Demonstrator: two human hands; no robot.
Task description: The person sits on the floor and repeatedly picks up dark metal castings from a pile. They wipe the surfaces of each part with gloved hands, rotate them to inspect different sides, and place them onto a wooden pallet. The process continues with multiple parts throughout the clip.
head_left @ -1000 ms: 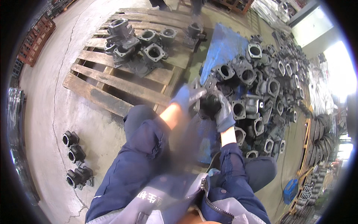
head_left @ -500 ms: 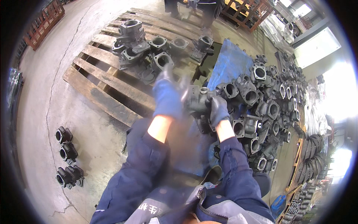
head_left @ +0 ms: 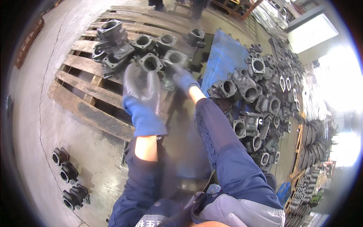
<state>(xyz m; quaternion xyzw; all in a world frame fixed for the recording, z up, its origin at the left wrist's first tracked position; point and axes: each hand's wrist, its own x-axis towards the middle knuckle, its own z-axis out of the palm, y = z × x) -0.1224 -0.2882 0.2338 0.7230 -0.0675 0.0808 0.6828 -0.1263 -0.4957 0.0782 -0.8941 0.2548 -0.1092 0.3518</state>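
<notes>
Dark-grey flanged metal castings (head_left: 150, 62), with round openings, stand grouped on a wooden pallet (head_left: 72, 94). My right hand (head_left: 184, 78), in a blue glove with a grey palm, grips the lower right side of a flanged casting (head_left: 175, 58) at the near right of this group. Some of its fingers are hidden against the metal. My left hand (head_left: 141, 94), gloved alike and slightly blurred, has its thumb and fingers spread just in front of the neighbouring casting; whether it touches that casting I cannot tell.
To the right, a heap of similar castings (head_left: 249, 94) lies on and beside a blue sheet (head_left: 225, 56). Several castings (head_left: 69, 172) sit on the concrete floor at the lower left. A person's legs (head_left: 157, 4) show beyond the pallet.
My right hand has carried the casting from beside the heap leftward and away from me to the group on the pallet. My left hand has moved left, and the view has shifted.
</notes>
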